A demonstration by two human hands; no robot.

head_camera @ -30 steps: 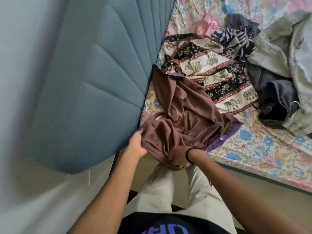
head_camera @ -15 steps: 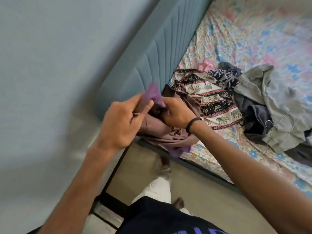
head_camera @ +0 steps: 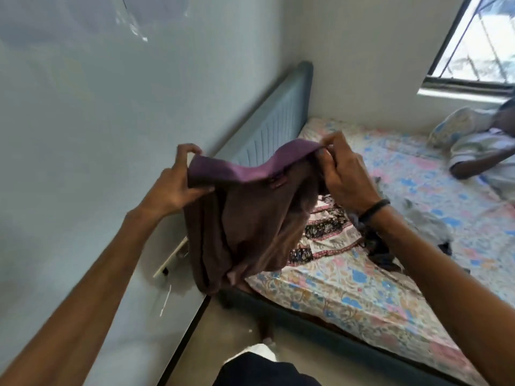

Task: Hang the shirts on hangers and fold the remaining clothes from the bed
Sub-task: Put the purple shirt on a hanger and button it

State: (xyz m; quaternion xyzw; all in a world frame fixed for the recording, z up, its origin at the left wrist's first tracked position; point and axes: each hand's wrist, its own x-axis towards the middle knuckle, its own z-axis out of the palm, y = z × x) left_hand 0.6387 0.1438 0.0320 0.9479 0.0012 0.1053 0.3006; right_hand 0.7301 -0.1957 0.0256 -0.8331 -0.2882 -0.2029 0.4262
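At centre frame, the left hand [head_camera: 174, 188] pinches one end of the purple band on one brown garment [head_camera: 245, 218], and the right hand [head_camera: 344, 176] pinches the other end, holding it up. Right of it, one elephant-print garment [head_camera: 326, 232] lies on the floral bed [head_camera: 362, 296], with one grey garment [head_camera: 426, 221] further right.

A: What does the brown shirt [head_camera: 245, 224] cover?

B: Part of the patterned cloth [head_camera: 326, 235] on the bed [head_camera: 362, 296] and part of the blue headboard [head_camera: 281, 121]. Its own shape is lost in folds, so sleeves cannot be told apart.

A: And the right hand [head_camera: 345, 174]?

B: Its fingertips [head_camera: 320, 160] sink behind the purple edge.

A: The far corner?

B: A person [head_camera: 479, 151] lies there, cut off by the right edge and blurred. The grey garment [head_camera: 426, 218] is half hidden by the right forearm.
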